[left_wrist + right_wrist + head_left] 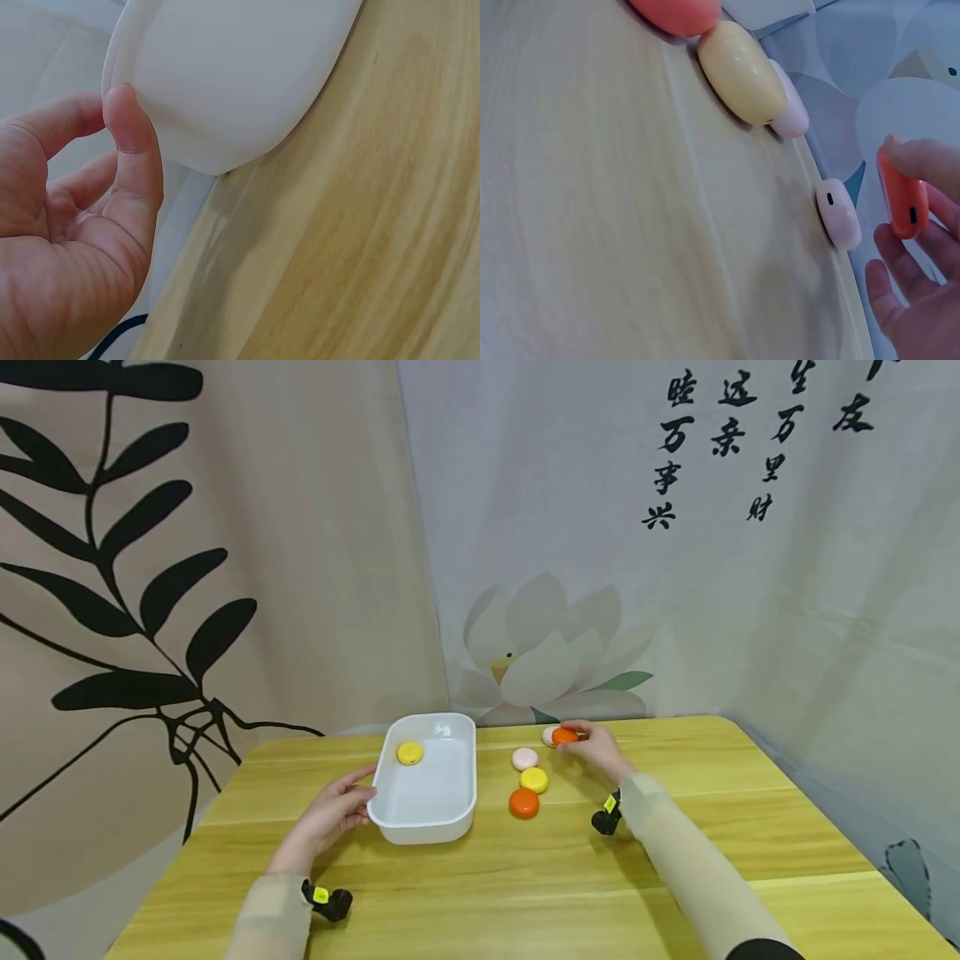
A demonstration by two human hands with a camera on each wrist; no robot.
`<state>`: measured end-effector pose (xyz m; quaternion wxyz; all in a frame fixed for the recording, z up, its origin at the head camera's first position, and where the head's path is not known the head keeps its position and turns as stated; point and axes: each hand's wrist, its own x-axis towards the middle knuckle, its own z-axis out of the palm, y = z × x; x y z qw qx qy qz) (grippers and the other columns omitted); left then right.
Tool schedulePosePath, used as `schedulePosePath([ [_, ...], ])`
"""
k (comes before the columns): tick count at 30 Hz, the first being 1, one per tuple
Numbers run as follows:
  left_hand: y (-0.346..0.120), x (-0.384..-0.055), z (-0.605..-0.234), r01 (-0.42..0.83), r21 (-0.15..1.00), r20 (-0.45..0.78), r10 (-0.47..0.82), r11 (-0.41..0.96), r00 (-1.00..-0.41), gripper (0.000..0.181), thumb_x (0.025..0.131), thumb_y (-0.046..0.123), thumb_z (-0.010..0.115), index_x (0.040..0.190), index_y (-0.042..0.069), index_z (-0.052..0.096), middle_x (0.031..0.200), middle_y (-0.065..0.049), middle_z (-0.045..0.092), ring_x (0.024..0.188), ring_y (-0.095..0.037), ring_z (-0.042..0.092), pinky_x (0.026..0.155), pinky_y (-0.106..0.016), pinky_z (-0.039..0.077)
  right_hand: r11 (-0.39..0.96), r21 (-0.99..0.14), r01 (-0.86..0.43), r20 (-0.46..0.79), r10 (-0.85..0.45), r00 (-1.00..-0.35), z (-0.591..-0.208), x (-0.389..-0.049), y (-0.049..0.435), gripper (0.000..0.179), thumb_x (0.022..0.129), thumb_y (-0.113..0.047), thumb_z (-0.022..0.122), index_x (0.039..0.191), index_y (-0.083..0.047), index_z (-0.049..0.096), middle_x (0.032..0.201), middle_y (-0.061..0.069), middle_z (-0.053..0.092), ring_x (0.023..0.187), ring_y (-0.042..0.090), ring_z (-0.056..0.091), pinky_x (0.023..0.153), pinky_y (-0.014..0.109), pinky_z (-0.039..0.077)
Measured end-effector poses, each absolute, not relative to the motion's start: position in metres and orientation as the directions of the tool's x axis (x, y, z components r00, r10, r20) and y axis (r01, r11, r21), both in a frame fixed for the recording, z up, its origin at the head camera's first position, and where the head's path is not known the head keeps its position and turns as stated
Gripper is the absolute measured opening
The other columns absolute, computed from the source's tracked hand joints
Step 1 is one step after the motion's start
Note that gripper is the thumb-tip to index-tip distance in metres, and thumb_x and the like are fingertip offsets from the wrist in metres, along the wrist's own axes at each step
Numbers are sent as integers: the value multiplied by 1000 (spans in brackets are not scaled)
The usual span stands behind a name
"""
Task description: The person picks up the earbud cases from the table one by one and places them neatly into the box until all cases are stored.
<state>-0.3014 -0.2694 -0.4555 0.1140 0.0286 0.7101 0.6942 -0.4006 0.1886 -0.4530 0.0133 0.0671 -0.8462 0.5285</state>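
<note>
"While the left hand (330,814) holds the left side of the white tub (431,833) near its closest corner, what has the right hand (597,748) got?"

"An orange disc (565,737), pinched between thumb and fingers, right of the tub and level with its far half. A dark slot shows in the disc's edge."

"And the left grip?"

"Narrow, thumb against the tub's rim; how firmly, I cannot tell."

"Other discs?"

"A yellow disc (410,753) lies inside the tub. Right of the tub sit a pink disc (525,759), a second yellow disc (534,780) and a second orange disc (524,803); another pink disc (548,736) lies just beside the held one."

"Any writing?"

"Black Chinese characters (677,433) on the pale cloth (555,485), above and right of the tub: one column shows 睦万事兴, another 远亲."
</note>
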Motion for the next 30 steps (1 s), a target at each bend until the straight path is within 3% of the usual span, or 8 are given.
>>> schedulePosePath([
  [7,-269,-301,-455,-115,992,-121,200,42,-972,63,98,10,56,152,2,26,99,-17,61,69,-13,57,62,-21,52,435,-894,-113,78,-97,-992,-450,-404,193,54,84,-9,74,134,0,55,132,20,55,114,34,53,98,43,45],
  [14,-270,-301,-454,-117,992,-123,201,42,-972,63,97,12,57,152,2,26,94,-10,63,69,-13,57,63,-21,52,441,-893,-95,68,-75,-995,-446,-404,197,54,85,-12,74,135,-3,56,131,18,55,110,32,54,94,41,47],
  [21,-272,-300,-453,-125,990,-135,197,64,-971,63,98,12,57,152,3,26,97,-15,63,69,-13,57,63,-22,52,450,-889,-89,63,-72,-995,-444,-404,198,53,86,-11,73,135,-3,56,133,18,55,110,32,55,94,40,48],
  [30,-271,-300,-451,-120,990,-132,208,68,-969,63,98,13,57,152,2,25,93,-8,63,70,-13,57,63,-22,52,451,-887,-99,73,-73,-995,-441,-405,198,52,85,-13,74,133,-2,57,131,19,56,110,32,55,95,41,47],
])
